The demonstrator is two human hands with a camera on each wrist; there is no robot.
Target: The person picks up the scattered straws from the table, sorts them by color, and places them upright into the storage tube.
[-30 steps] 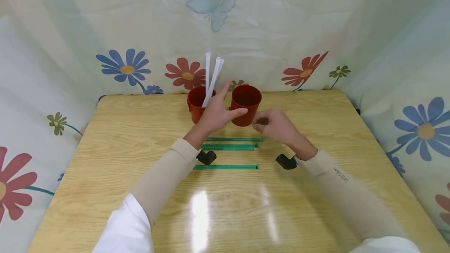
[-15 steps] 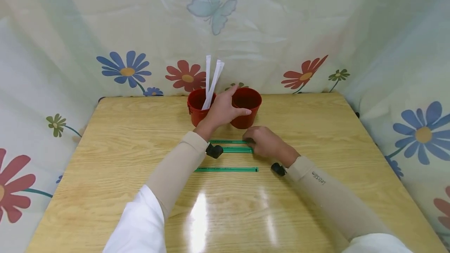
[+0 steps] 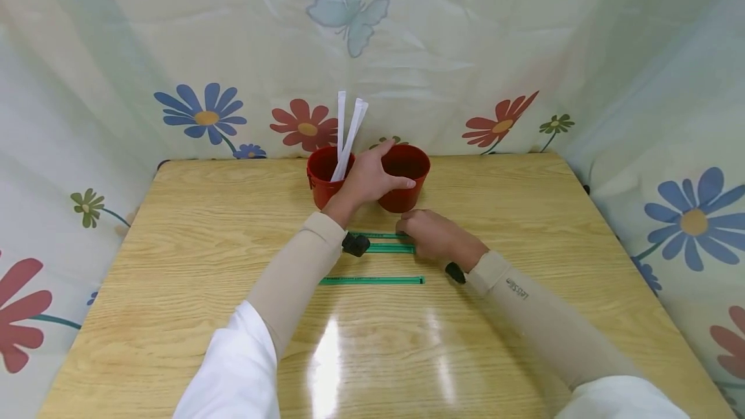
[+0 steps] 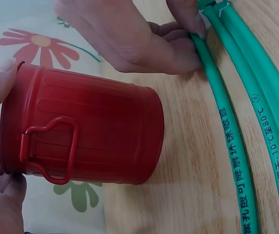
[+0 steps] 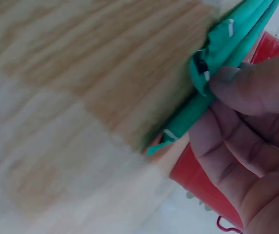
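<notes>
The green paper-wrapped straw (image 4: 228,126) lies across the centre of the head view, just below the right-hand red bucket (image 4: 110,131); the right hand (image 3: 429,233) pinches it near its right end, thumb against fingertips, though whether that end is off the tabletop (image 3: 204,264) I cannot tell; the left hand (image 3: 369,176) spans the same bucket, thumb and fingers curled about its rim.

The straw should weigh almost nothing; it looks straight and fairly stiff lengthwise, yet thin-walled, so a hard squeeze would probably crush it; the wrapper, loose and flattened at its tip, may slide or crumple, so a light pinch a little in from the tip, on the rounded tube, seems the surer hold.

A pair of green straws (image 4: 255,90) lies just beside it, at the right of the left wrist view, so fingertips could easily catch a neighbour; the bucket looks like thin, light metal, apt to shift if nudged, and its rim gives a natural hold.
</notes>
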